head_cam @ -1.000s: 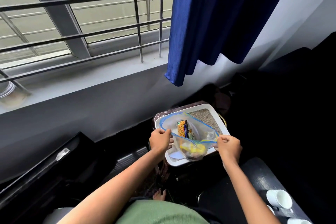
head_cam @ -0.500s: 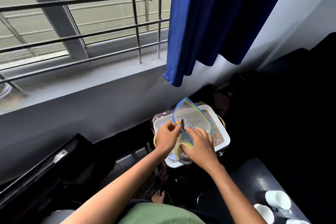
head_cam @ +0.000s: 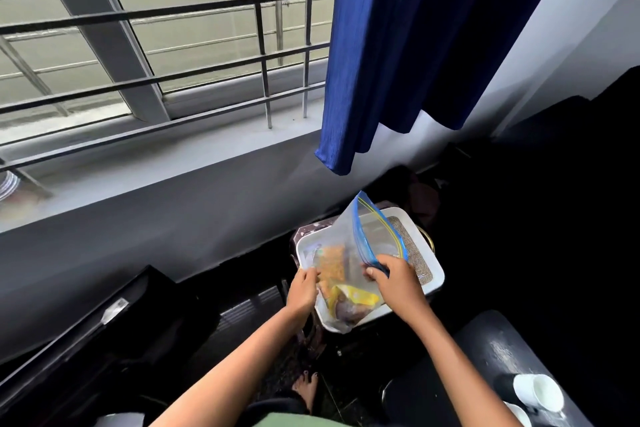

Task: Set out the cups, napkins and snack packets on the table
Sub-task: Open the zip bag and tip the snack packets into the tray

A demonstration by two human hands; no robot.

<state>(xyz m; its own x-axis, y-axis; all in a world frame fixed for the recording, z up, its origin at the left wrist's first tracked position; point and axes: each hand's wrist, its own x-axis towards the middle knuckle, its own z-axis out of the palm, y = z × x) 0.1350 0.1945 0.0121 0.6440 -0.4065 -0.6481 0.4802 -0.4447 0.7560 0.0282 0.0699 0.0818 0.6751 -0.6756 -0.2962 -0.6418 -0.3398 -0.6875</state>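
A clear zip bag (head_cam: 349, 239) with a blue seal lies over a white tray (head_cam: 434, 274) below the window. Inside it are an orange snack packet (head_cam: 333, 263) and a yellow one (head_cam: 356, 298). My left hand (head_cam: 304, 289) pinches the bag's left side by the orange packet. My right hand (head_cam: 398, 282) grips the bag's blue zip edge and holds the mouth up. White cups (head_cam: 538, 392) stand on a dark table (head_cam: 491, 350) at the lower right, a second cup (head_cam: 517, 414) partly cut off by the frame. No napkins show.
A barred window (head_cam: 156, 28) and grey sill (head_cam: 156, 163) fill the upper left. A blue curtain (head_cam: 415, 45) hangs above the tray. A black case (head_cam: 86, 322) lies at the lower left. My bare foot (head_cam: 306, 388) rests on the dark floor.
The bag was stretched wide between both hands, then my right hand moved in to its mouth. Now the right hand lifts the zip edge up while the left has shifted to the bag's left side.
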